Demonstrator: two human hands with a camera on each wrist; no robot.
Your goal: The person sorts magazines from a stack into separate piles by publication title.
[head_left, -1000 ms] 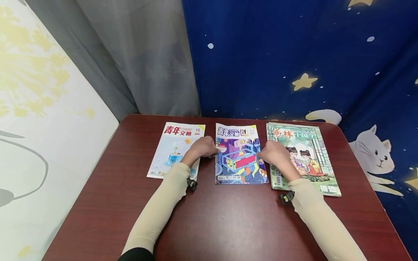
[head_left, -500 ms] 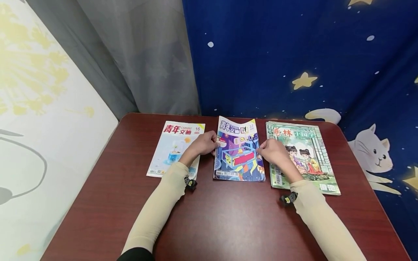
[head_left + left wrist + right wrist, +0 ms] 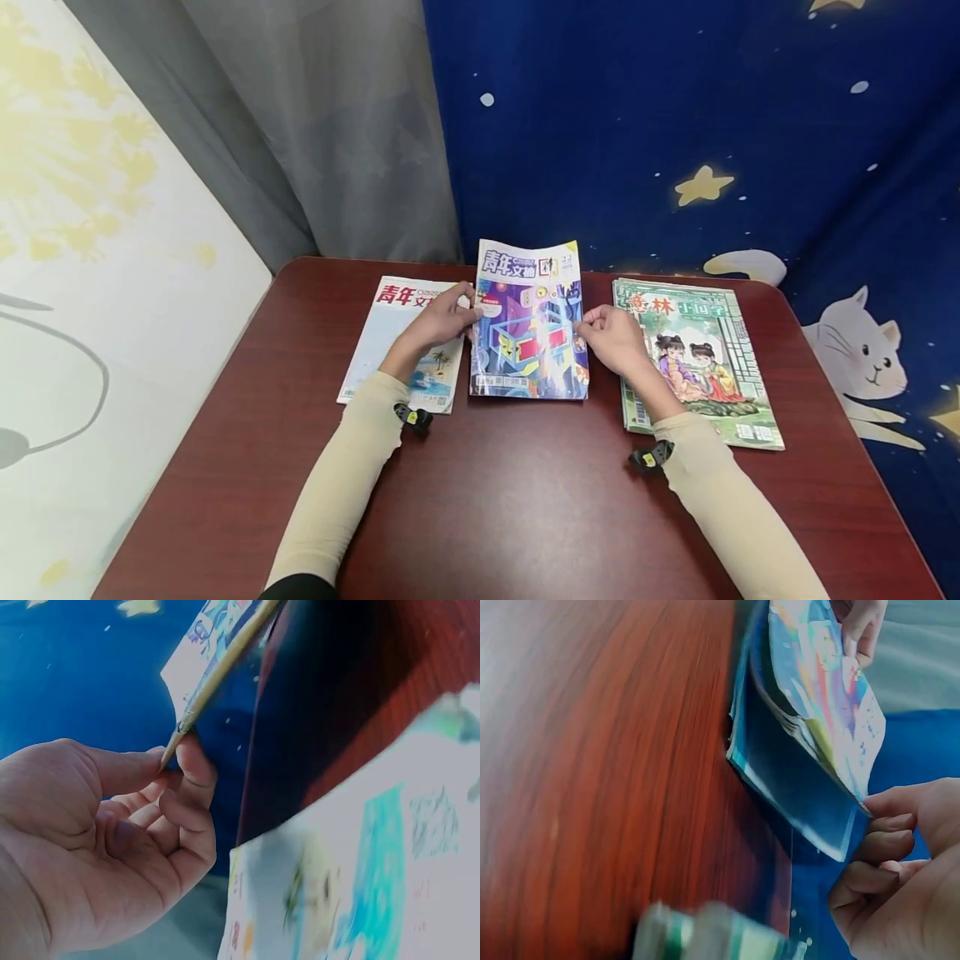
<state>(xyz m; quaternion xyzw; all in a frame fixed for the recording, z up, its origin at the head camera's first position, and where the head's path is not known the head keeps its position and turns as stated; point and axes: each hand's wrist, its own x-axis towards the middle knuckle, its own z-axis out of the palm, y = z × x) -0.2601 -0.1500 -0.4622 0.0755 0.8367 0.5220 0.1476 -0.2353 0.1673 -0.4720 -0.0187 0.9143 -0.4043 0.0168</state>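
A purple magazine (image 3: 528, 337) is raised off the table in the head view, tilted up toward me. My left hand (image 3: 438, 319) pinches its left edge between thumb and forefinger; the left wrist view shows that edge (image 3: 221, 671) nearly side-on. On the opposite side, my right hand (image 3: 617, 340) pinches the right edge. The right wrist view shows the magazine's pages (image 3: 799, 791) spread apart near that hand. A white magazine (image 3: 375, 342) lies beneath my left forearm and hand, partly hidden. Beside my right hand lies a stack of green magazines (image 3: 720, 375).
Everything lies on a dark red wooden table (image 3: 525, 508), its far edge just behind the magazines. A grey curtain (image 3: 375, 150) and a blue starry curtain (image 3: 585, 125) hang behind it. A patterned white surface (image 3: 112, 292) stands at the left.
The purple magazine has risen off the table and shifted slightly left, its top tipping up. Both hands have moved up and left with it. The other magazines have stayed put.
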